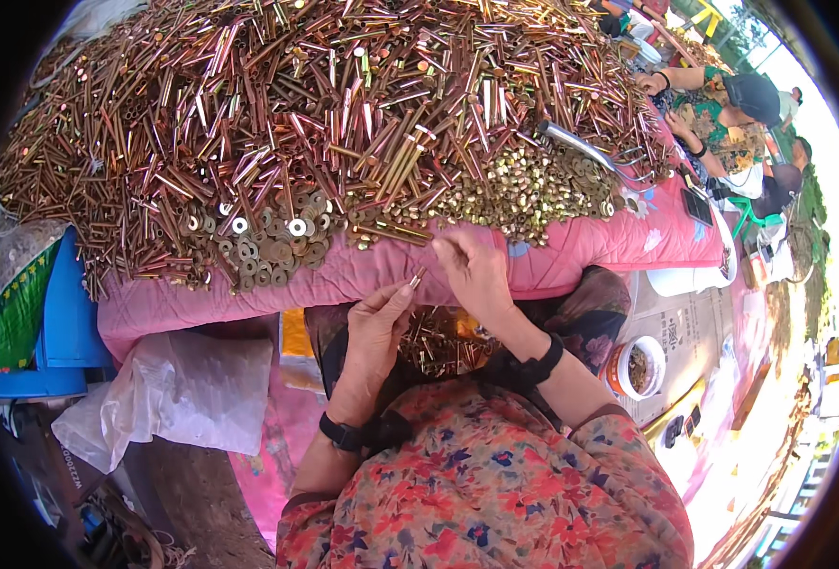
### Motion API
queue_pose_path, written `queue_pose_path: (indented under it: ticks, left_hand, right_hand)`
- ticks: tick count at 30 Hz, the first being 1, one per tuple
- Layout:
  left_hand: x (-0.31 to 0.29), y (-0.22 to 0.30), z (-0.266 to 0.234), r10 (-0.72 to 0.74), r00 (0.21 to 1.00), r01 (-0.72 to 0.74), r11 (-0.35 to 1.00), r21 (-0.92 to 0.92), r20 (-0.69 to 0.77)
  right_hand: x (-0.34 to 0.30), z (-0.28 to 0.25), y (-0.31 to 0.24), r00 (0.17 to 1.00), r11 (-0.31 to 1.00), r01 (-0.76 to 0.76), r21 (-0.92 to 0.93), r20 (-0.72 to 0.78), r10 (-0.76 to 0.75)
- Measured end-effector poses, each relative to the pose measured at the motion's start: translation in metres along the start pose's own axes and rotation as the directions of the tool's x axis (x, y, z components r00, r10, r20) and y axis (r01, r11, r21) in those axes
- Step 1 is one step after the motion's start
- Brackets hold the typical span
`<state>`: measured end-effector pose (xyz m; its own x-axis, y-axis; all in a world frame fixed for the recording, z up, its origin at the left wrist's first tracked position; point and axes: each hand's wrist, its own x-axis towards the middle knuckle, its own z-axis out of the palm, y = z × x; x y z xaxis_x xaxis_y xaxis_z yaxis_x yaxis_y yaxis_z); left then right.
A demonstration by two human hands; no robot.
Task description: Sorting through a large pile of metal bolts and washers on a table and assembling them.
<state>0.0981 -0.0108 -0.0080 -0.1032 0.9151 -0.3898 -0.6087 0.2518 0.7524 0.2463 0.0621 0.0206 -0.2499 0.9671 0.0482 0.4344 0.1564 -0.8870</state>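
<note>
My left hand [374,327] pinches a short, shiny metal bolt [418,278] between thumb and fingertips; only its end sticks out, and the rest is hidden in the hand. Just right of it, my right hand [478,277] is curled with thumb and forefinger together. Whatever may be in that pinch cannot be made out. Beyond the fingertips, a few yellowish bolts [391,232] lie at the edge of the pink quilted cover [363,268]. Flat round washers [277,248] are heaped to the left, and small brass-coloured nuts [514,194] are piled to the right.
A large heap of metal bolts and sleeves [277,104] spreads across the far side. A curved metal handle [576,144] with prongs rests on it. Loose metal parts [443,346] sit below my hands. A white bucket [643,368] stands right; another person [723,119] works at far right.
</note>
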Motion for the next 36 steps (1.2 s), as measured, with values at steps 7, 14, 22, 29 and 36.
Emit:
queue_pose_path:
  ticks: [7, 14, 22, 29, 36]
  left_hand:
    - [-0.001, 0.023, -0.003, 0.008, 0.996, -0.010, 1.000, -0.020, -0.093]
    - [0.002, 0.029, -0.007, 0.062, 0.993, -0.060, 0.998, 0.022, -0.101]
    - [-0.002, 0.039, -0.002, -0.004, 0.997, 0.006, 1.000, 0.030, -0.083]
    - [-0.005, 0.046, -0.002, -0.084, 0.996, 0.083, 0.995, 0.048, 0.028]
    - [-0.008, 0.049, -0.011, -0.090, 0.994, 0.086, 0.994, 0.070, 0.055]
  right_hand:
    - [0.044, 0.007, 0.043, 0.887, 0.709, 0.216, -0.672, -0.168, -0.430]
    - [0.042, 0.006, 0.033, 0.908, 0.671, 0.205, -0.712, -0.118, -0.402]
    - [0.007, -0.005, 0.011, 0.991, 0.841, -0.068, 0.537, 0.130, -0.003]
    - [-0.008, -0.003, -0.011, 0.954, 0.889, 0.250, 0.385, 0.059, -0.294]
    - [-0.016, -0.005, -0.019, 0.964, 0.922, 0.172, 0.347, 0.132, -0.229]
